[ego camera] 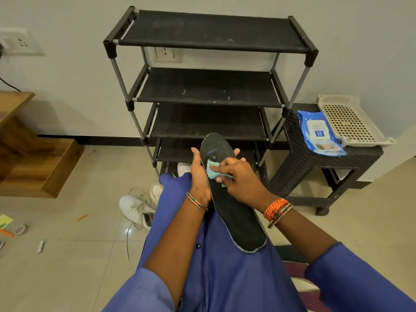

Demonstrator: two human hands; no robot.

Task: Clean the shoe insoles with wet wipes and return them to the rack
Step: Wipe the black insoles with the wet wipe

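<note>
Head view, taking the rack (209, 86) as the landmark: far left of it stands a wooden step (38, 163), with scraps of paper and a tape roll on the floor (67, 255) nearer the camera. Left of the rack's foot lie white shoes (135, 209), laces loose, probably where the insoles came from. All four visible shelves of the rack are bare, so nothing has been returned yet.

Directly in front of the rack's lowest shelf, the left hand (199, 174) grips the insole (234, 199) along its left edge, thumb up on one side and fingertips showing on the far side. It holds the insole tilted toward the face, heel end resting on the lap, seemingly to brace it against rubbing. The right hand (238, 176) pinches a bunched pale-blue wipe (212, 171) and presses it on the insole's forward part, near a mark, which looks like scrubbing a spot.

Right of the rack stands a dark stool (319, 158), kept within reach, carrying the wipes pack (318, 131) and, at its far right, a cream basket (351, 122).
</note>
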